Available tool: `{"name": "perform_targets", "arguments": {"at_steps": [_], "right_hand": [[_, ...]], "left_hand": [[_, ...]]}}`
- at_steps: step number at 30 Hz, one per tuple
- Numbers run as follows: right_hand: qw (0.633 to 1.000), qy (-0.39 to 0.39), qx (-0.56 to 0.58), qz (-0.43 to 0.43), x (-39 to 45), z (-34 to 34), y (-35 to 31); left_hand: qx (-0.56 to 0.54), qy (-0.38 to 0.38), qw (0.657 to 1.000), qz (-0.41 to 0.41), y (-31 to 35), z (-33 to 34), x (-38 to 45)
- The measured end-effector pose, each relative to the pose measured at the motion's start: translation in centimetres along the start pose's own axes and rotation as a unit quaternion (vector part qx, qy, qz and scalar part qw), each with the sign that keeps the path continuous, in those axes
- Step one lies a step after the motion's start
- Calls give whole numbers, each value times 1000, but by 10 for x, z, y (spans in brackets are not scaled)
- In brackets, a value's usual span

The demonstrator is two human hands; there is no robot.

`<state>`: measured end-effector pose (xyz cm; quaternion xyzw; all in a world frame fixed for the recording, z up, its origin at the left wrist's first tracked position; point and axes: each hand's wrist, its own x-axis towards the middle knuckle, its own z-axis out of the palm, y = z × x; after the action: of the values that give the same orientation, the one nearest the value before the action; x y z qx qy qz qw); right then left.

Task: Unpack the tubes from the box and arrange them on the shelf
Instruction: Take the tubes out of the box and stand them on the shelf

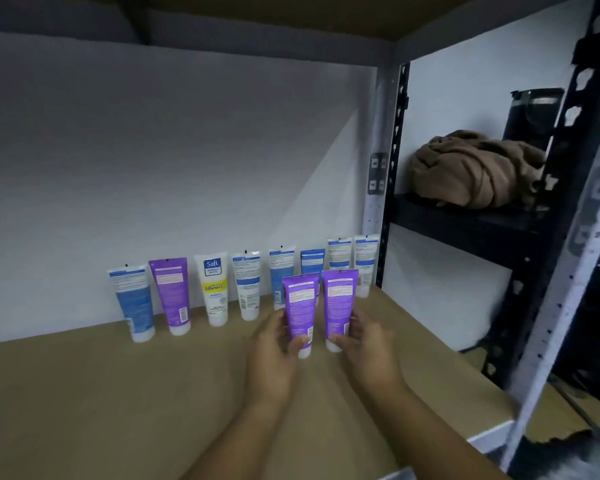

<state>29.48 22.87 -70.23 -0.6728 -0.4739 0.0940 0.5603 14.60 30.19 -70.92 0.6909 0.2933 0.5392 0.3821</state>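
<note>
A flat brown shelf board (125, 403) is seen under a white back wall, framed on the right by a pale perforated upright. Along the wall, a row of 8 squeeze tubes (246, 284) is stood cap-down, leaning back: mostly white-and-blue, 1 purple, 1 white with a yellow band.

In front of that row, 2 more tubes are held upright just beside each other, caps at or just above the board; contact cannot be told. The left purple tube (300, 308) is grasped by the left hand (274, 355), thumb across its lower front and fingers curled behind it. The right purple tube (338, 303) is grasped likewise by the right hand (368, 351). The fingers behind both tubes are hidden, and the white caps are partly covered by the thumbs.

On a neighbouring black rack, a crumpled tan cloth (471, 171) is lain before a dark cylinder (530, 112), half cut off by a post. The tubes' print is too blurred to be read.
</note>
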Motion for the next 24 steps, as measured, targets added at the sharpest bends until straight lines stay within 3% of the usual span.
{"name": "perform_targets", "arguments": {"at_steps": [16,24], "right_hand": [[1000,-6,7,-28,56,42,13],[995,-19,-90,-22,33,18,11]], "left_hand": [[21,23,999,16,-40,8,53],[62,27,997,-27,-31,5,29]]}}
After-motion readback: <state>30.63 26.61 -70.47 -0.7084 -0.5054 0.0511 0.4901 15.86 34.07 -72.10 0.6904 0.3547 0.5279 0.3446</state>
